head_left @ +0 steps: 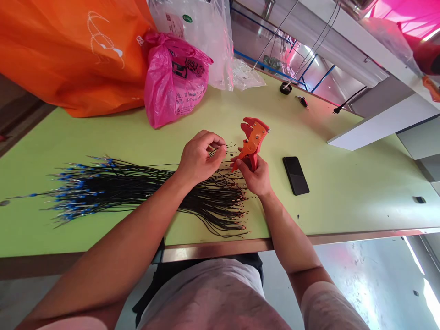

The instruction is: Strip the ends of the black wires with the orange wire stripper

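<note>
My left hand is closed in a pinch above the upper edge of a bundle of black wires; thin wire shows at its fingertips. Blue fittings with metal tips cap the wires' left ends, and bare copper ends show at the right. In my right hand I hold an orange and red wire stripper by its handles, its jaws pointing up and away from me. A small gap separates the stripper from the left hand. Small black scraps lie between the hands.
A black phone lies right of my right hand on the green table. An orange bag, a pink plastic bag and clear plastic bags stand at the back left. A white panel juts in at the right.
</note>
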Motion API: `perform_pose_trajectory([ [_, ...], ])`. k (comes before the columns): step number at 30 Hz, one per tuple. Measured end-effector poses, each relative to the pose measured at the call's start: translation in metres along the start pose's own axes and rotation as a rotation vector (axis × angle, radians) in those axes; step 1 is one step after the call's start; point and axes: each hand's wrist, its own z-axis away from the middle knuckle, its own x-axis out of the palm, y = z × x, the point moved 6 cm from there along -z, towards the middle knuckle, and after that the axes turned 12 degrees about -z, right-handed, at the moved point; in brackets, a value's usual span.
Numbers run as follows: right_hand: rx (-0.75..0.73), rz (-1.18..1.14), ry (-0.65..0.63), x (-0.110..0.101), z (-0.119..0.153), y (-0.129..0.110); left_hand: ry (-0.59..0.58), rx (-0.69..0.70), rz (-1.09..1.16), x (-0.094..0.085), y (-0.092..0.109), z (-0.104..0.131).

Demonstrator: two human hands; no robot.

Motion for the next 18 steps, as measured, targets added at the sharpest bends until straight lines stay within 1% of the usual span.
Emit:
perform_pose_trajectory([
  [3, -0.013, -0.012, -0.011, 0.002, 0.001, -0.003, -0.034, -0.054, 0.044, 0.003, -0.002, 0.000],
  [6, 0.016, 0.000, -0.043, 0.004, 0.002, -0.003, -0.059, -0.106, 0.106, 0.006, -0.004, 0.002],
  [9, 0.056, 0.011, -0.095, 0.007, 0.003, 0.000, -0.054, -0.109, 0.124, 0.006, -0.002, 0.003],
  [12, 0.066, 0.017, -0.134, 0.010, 0.003, 0.002, -0.050, -0.118, 0.135, 0.004, 0.001, 0.004],
  [18, 0.104, -0.043, -0.193, 0.015, 0.004, 0.003, -0.055, -0.104, 0.160, 0.003, 0.005, 0.003],
])
